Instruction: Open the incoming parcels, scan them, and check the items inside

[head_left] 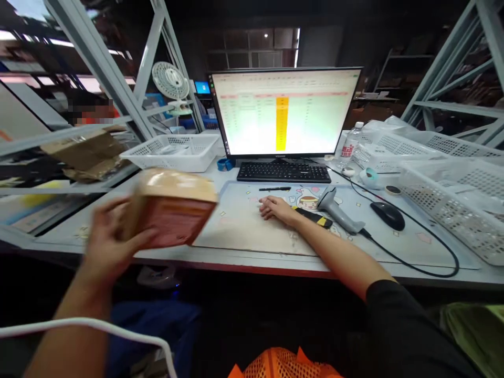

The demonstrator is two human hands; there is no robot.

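My left hand (112,239) grips the left end of a box (177,215) with a tan top and a reddish-brown side, blurred by motion. The box is tilted and held above the left front part of the desk. On the desk mat (244,226) rests my right hand (277,209), fingers loosely curled, with nothing seen in them. Just beyond it lies a black pen (274,188). To its right are a black and yellow object (313,216), partly behind my forearm, and a grey barcode scanner (340,212) with a black cable.
A monitor (287,115) stands behind a black keyboard (283,172). White baskets (173,152) sit at the left and right. A mouse (388,216), tape rolls (369,177) and a bottle (349,143) are on the right. Metal frames (151,63) flank the desk; a white cable (98,324) crosses below.
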